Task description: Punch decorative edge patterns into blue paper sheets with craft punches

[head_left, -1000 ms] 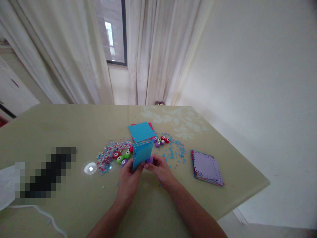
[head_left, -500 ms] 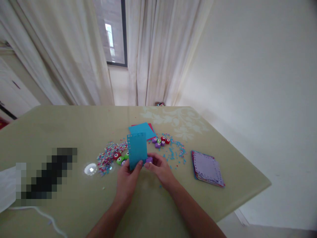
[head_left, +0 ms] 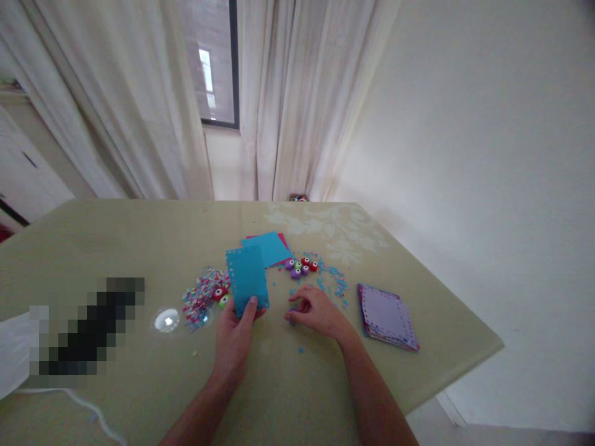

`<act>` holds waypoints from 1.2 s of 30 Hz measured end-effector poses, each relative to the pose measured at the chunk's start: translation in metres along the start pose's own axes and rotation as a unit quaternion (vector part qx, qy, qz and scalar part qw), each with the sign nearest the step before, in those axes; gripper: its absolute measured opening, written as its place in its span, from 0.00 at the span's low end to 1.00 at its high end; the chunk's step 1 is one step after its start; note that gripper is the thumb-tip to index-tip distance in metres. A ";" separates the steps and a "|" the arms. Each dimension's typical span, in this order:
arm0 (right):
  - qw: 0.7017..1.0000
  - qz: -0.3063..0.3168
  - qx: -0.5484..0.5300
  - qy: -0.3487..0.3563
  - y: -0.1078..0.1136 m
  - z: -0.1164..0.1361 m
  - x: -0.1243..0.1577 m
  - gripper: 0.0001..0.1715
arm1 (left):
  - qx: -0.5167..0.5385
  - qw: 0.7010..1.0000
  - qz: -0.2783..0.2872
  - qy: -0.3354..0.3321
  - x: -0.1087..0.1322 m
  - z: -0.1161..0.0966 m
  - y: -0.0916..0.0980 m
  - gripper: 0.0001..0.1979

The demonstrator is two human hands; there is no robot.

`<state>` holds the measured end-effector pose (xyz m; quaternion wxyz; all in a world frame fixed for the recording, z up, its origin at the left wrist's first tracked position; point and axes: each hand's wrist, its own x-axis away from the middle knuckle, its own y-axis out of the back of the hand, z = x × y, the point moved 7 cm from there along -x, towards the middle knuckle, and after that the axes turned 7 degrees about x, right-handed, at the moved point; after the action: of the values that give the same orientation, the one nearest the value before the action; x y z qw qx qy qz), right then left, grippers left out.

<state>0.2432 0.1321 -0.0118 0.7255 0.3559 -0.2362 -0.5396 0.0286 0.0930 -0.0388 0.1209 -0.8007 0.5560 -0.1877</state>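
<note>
My left hand (head_left: 235,331) pinches a blue sheet of paper (head_left: 248,279), thumb in front and fingers behind. Small holes run along the sheet's left, top and lower edges. To the right of it, apart from the paper, my right hand (head_left: 318,313) is curled around a purple craft punch (head_left: 291,317), mostly hidden by the fingers. Beyond my right hand sits a cluster of small purple, green and red punches (head_left: 297,266). A red punch (head_left: 220,293) and a green punch (head_left: 225,301) stand left of the paper, partly covered by my left hand and the sheet.
Coloured paper bits (head_left: 204,294) lie heaped on the left, with blue bits (head_left: 332,282) scattered right. Flat blue and red sheets (head_left: 272,248) lie behind. A stack of punched sheets (head_left: 389,316) is at the right. A white cable (head_left: 88,406) crosses the table (head_left: 153,396).
My right hand has moved right, taking the purple punch away from the paper's edge. My left hand has shifted the blue sheet slightly left and tilted it.
</note>
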 end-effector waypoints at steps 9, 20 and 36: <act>0.974 -0.073 0.214 -0.023 0.012 0.010 -0.031 0.25 | -0.003 1.000 0.010 0.007 -0.001 0.003 -0.001 0.25; 0.984 -0.099 0.134 -0.059 0.002 -0.005 -0.011 0.12 | -0.030 0.999 0.021 0.014 0.002 0.000 -0.003 0.28; 0.879 -0.004 -0.463 -0.114 -0.031 0.027 -0.003 0.24 | -0.061 0.997 0.041 -0.002 0.004 -0.005 -0.005 0.27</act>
<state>0.2032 0.1224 -0.0183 0.7736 -0.0842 -0.0390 -0.6269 0.0318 0.0907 -0.0320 0.0807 -0.7837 0.5981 -0.1470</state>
